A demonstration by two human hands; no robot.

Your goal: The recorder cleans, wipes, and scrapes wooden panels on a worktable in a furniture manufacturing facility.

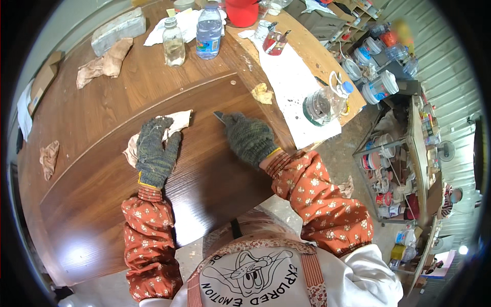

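A dark brown wooden panel (204, 148) with a glossy face lies in front of me on a larger wooden surface. My left hand (157, 148), in a grey-green knitted glove, bends over a beige cloth (180, 123) and holds it against the panel. The cloth sticks out on both sides of the fingers. To the right, my right hand (250, 138), gloved alike, is closed round a small thin tool (219, 116) with a dark, blade-like tip. That tip points to the upper left, over the panel; the rest is hidden in the glove.
Beyond the panel stand a glass jar (174, 43) and a water bottle (208, 33). A red-stained cup with a brush (275, 43) and a clear jug (325, 105) are on white paper at the right. Crumpled cloths (105, 64) lie left. Shelves (388, 153) hold several tubs.
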